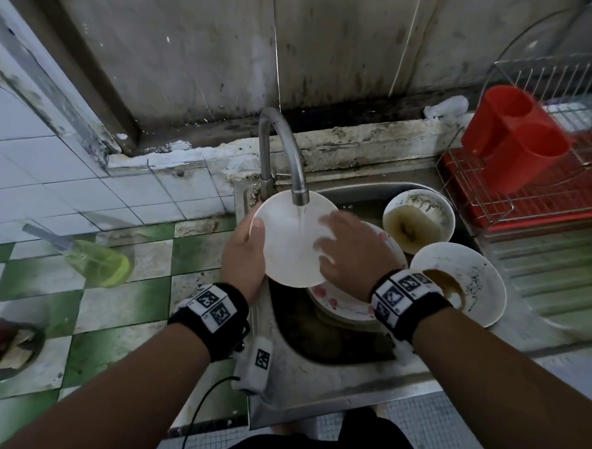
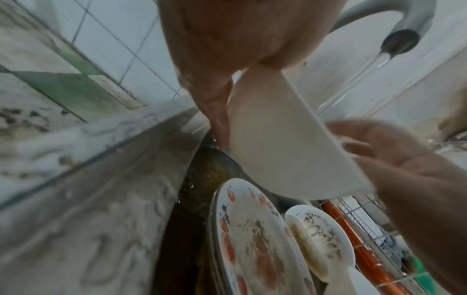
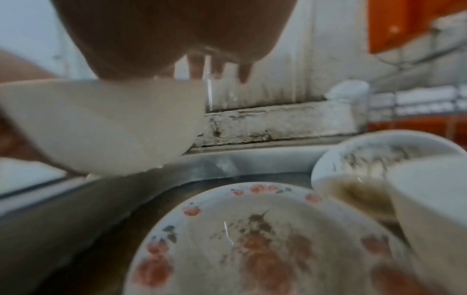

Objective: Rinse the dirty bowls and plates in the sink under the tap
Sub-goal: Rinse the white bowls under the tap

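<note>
Left hand grips the white bowl at its left rim, thumb over the edge and fingers curled beneath, so the bowl stays tilted under the tap. Right hand lies across the bowl's right side with fingers spread and nearly straight, palm down; it probably rubs the inner surface, though the right wrist view is too blurred to confirm contact. Water falls from the spout into the middle of the bowl. This hold keeps the bowl above the sink, so run-off drops into the basin and not onto the counter.

Directly below the bowl lies a flowered plate, smeared with residue and not yet rinsed. Right of it, a second bowl holds brownish liquid and dark specks. Nearer the person, a third bowl leans on the sink's right edge with a brown pool at its low side.

Beyond the sink on the right stands a wire rack with a red holder, which appears empty. A bottle of yellow-green liquid lies on the tiles at left.
</note>
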